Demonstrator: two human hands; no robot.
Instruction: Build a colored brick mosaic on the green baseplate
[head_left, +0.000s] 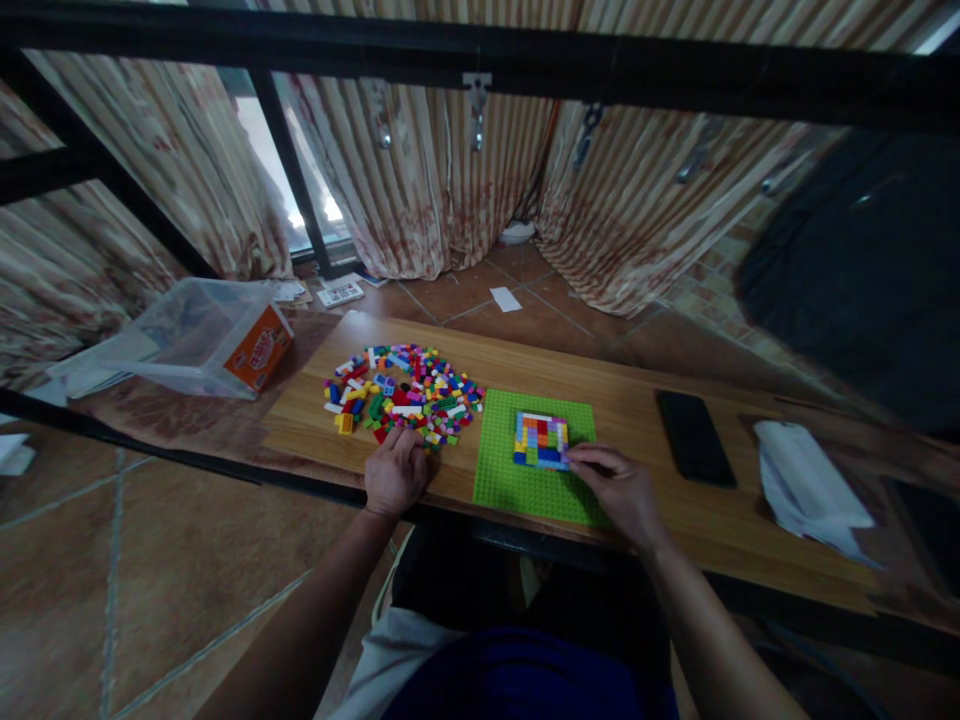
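A green baseplate point(502, 470) lies on the wooden table top point(630, 400), carrying a small flat block of coloured bricks point(541, 440). My right hand point(619, 490) rests on the plate, fingertips pinched against the block's lower right corner. To the left spreads a pile of loose coloured bricks point(405, 390). My left hand point(395, 472) lies curled at the near edge of that pile, knuckles up; what its fingers hold, if anything, is hidden.
A black phone point(694, 436) lies right of the plate, with a white crumpled bag point(806, 485) beyond it. A clear plastic box with an orange label point(206, 340) sits at the far left. Black metal frame bars point(480, 60) cross overhead. Curtains hang behind.
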